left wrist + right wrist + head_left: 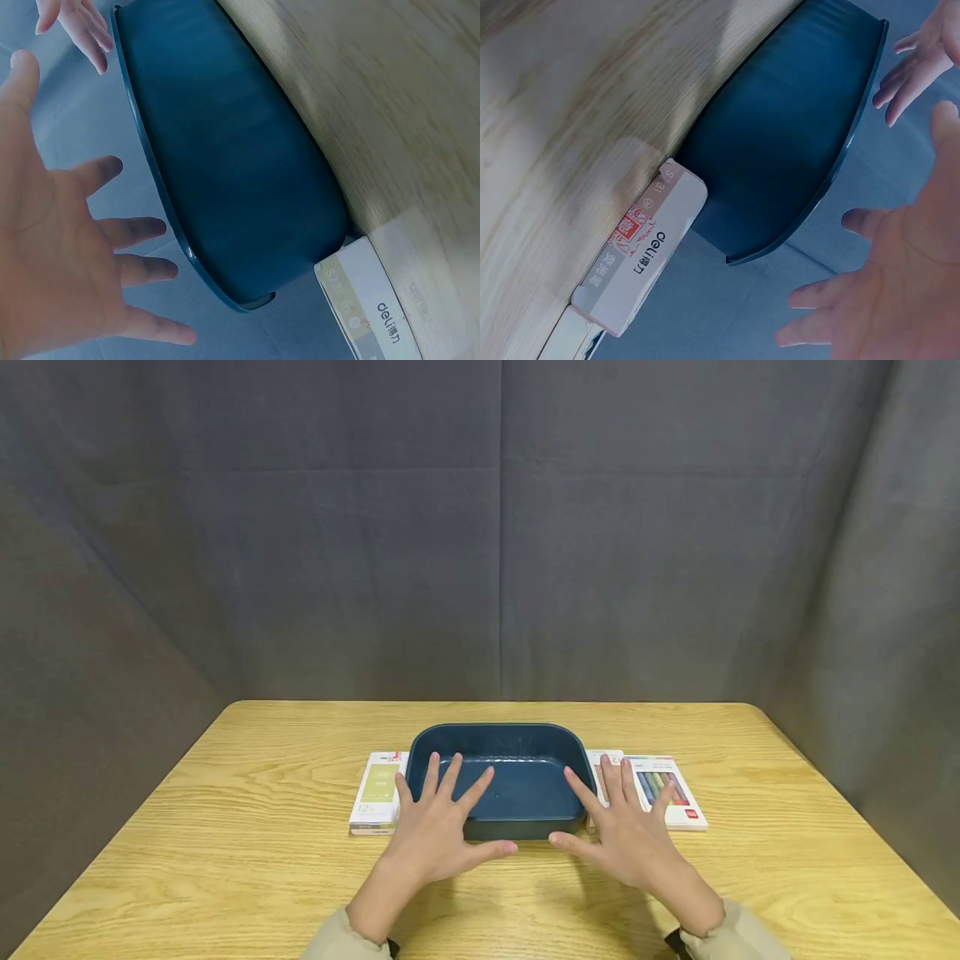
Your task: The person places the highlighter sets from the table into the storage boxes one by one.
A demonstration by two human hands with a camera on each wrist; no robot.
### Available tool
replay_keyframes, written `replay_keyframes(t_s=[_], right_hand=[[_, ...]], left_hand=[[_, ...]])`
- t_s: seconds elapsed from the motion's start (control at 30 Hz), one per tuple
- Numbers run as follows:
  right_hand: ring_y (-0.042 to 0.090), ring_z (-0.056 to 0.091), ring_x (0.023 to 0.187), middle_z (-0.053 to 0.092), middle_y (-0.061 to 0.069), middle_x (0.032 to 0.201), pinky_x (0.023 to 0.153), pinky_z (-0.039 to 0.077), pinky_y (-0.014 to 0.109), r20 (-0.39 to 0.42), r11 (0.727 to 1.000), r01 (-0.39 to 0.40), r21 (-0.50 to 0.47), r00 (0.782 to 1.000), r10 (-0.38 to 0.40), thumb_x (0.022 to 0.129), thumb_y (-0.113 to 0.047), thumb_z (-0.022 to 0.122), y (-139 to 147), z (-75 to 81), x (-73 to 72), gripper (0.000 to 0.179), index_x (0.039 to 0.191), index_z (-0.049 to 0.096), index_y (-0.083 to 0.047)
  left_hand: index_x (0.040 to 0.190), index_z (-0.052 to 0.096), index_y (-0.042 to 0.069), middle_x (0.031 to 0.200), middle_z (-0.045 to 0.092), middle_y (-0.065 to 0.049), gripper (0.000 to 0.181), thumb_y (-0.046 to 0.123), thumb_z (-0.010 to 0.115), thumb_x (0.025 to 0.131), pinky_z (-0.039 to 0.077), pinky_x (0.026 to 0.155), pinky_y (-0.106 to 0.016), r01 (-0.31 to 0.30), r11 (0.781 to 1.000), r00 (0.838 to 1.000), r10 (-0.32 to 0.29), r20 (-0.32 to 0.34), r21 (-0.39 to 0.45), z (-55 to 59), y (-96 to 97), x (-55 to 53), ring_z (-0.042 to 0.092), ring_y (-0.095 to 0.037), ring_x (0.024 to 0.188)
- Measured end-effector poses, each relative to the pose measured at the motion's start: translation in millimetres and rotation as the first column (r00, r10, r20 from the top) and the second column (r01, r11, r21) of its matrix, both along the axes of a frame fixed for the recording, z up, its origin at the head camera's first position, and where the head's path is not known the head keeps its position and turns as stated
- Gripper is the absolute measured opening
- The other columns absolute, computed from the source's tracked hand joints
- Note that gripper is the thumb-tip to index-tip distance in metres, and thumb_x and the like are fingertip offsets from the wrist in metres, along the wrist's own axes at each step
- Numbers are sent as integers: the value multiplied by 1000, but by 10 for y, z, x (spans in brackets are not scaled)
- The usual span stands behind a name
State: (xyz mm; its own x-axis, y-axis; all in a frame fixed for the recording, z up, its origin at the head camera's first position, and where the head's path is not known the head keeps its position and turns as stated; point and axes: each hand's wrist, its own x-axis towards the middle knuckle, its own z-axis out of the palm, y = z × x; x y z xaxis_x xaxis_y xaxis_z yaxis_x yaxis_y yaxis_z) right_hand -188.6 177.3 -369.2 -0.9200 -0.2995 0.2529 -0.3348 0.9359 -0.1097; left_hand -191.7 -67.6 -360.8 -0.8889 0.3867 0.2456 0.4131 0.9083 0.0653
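Note:
A dark blue plastic bin [517,831] stands on the wooden table, its open top facing up and nothing visible in it. My left hand [435,835] hovers at its near left corner with fingers spread wide. My right hand [633,839] mirrors it at the near right corner, also spread and holding nothing. In both wrist views the palms stay apart from the bin's wall [232,150]. A white and green deli box [378,787] lies against the bin's left side. On the right, a white box [649,244] touches the bin and is partly covered by my right hand in the head view.
Beside that box lies a white pack with a window [690,797] showing several coloured sticks. The wooden tabletop [247,827] extends to both sides. A grey cloth curtain [360,543] hangs behind the table and along its sides.

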Motion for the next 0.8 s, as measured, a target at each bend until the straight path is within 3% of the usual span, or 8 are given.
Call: replay_keyframes(t_s=[0.3, 0.43, 0.57, 0.67, 0.8], right_hand=[[45, 10, 128, 27, 27, 137, 86, 1, 71, 8, 997, -16, -80, 1000, 17, 78, -67, 46, 67, 49, -51, 79, 140, 33, -19], [43, 22, 125, 38, 25, 129, 88, 9, 70, -18, 994, -39, -106, 999, 37, 79, -62, 49, 106, 44, -97, 76, 139, 35, -17], [36, 41, 111, 47, 19, 117, 87, 26, 62, -54, 990, -66, -125, 997, 59, 80, -57, 53, 134, 16, -139, 74, 137, 37, -13], [30, 48, 95, 51, 16, 108, 78, 37, 51, -66, 987, -80, -142, 995, 71, 81, -54, 55, 155, 13, -169, 72, 136, 39, -10], [20, 46, 78, 52, 10, 95, 64, 39, 37, -49, 979, -97, -177, 995, 89, 83, -50, 54, 192, 20, -222, 70, 136, 39, -6]], left_hand=[[141, 29, 28, 143, 24, -13, 89, 81, 31, 70, 12, 92, -67, 0, 1000, 1000, 0, 1, 13, 6, -49, -14, 10, -39, 130], [141, 29, 27, 143, 25, -13, 89, 81, 30, 71, 14, 92, -65, -1, 1000, 1000, 1, 5, 28, 14, -72, -21, 11, -38, 130], [141, 31, 24, 141, 27, -14, 86, 77, 35, 73, 13, 94, -64, 8, 998, 1000, -9, 16, 69, 15, -92, -25, 11, -37, 131], [140, 32, 21, 140, 30, -15, 84, 74, 38, 75, 14, 94, -63, 19, 996, 1000, -20, 12, 88, 15, -107, -26, 14, -36, 130], [140, 33, 16, 136, 35, -17, 84, 71, 40, 77, 18, 94, -62, 39, 995, 999, -38, -10, 97, 12, -129, -38, 20, -35, 129]])
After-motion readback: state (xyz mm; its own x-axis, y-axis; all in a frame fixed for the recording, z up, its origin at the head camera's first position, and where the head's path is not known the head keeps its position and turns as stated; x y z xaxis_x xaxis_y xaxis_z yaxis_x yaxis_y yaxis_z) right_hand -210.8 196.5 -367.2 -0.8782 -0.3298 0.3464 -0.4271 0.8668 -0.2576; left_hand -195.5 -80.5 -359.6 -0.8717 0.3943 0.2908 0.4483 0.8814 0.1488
